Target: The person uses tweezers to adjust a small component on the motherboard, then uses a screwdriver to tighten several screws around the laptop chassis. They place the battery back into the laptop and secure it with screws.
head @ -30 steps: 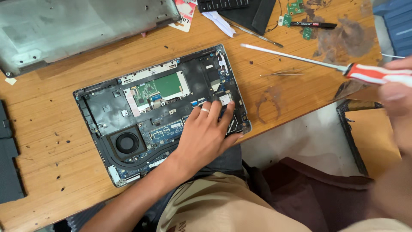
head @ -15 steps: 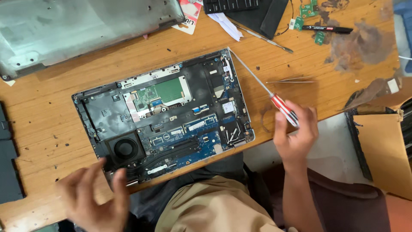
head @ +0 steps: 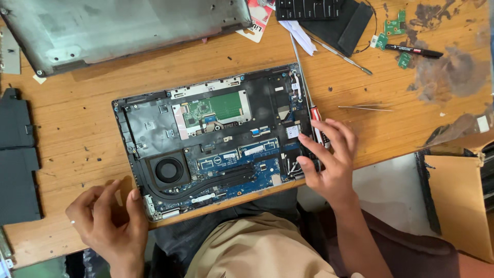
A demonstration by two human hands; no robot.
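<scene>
An opened laptop base lies on the wooden table, with its fan, green board and blue mainboard exposed. My right hand rests at its right edge, fingers curled over the red-and-white handle of a screwdriver. The screwdriver's thin shaft runs away from me along that edge. My left hand lies on the table by the laptop's near left corner. Its fingers are apart, it holds nothing, and it wears a ring.
A grey bottom cover lies at the far left, a black battery at the left edge. Beyond the laptop are a black keyboard, a metal pry tool, green circuit boards, a black pen and tweezers. A cardboard box stands right.
My left hand came off the laptop's inside and moved to the table at the near left. My right hand brought the screwdriver in from the right to the laptop's right edge.
</scene>
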